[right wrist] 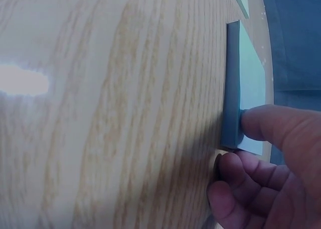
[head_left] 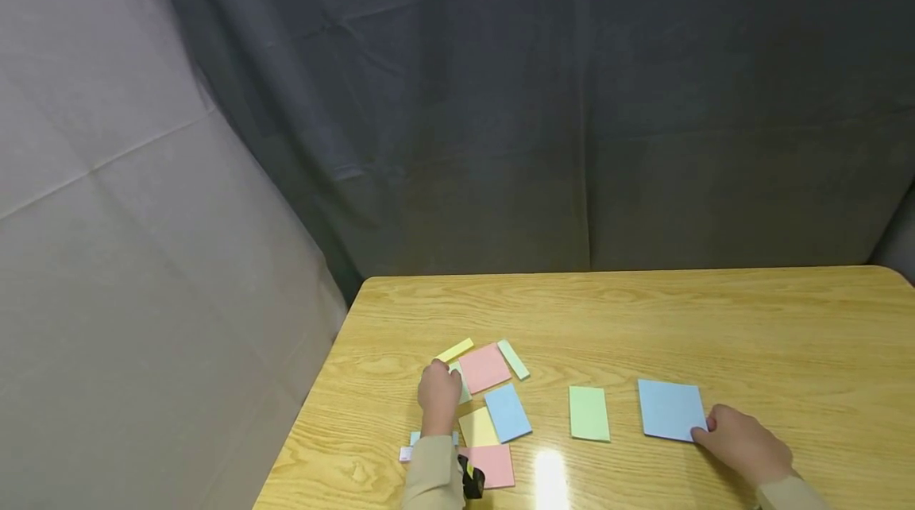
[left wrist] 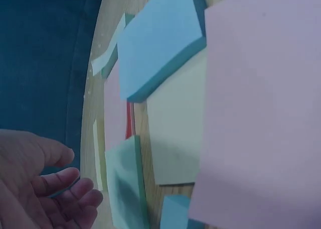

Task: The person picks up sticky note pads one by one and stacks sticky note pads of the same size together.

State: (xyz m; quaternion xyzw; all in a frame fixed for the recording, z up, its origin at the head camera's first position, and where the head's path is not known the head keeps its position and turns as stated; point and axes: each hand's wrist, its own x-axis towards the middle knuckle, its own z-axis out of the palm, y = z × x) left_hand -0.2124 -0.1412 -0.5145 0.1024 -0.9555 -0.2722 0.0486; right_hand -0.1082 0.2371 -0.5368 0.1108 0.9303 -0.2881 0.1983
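At the right, my right hand pinches the near right corner of a large square blue sticky note pad. In the right wrist view the thumb lies on the blue pad, and the other fingers curl at its edge. My left hand hovers at a group of pads on the left, its fingers loosely bent with nothing between them. Nearest to it is a small green pad, partly covered by the hand in the head view. A narrow yellow pad lies just beyond the left hand.
Around the left hand lie two pink pads, a blue pad, a yellow pad and a narrow green pad. One green pad lies mid-table. Grey cloth hangs behind the wooden table.
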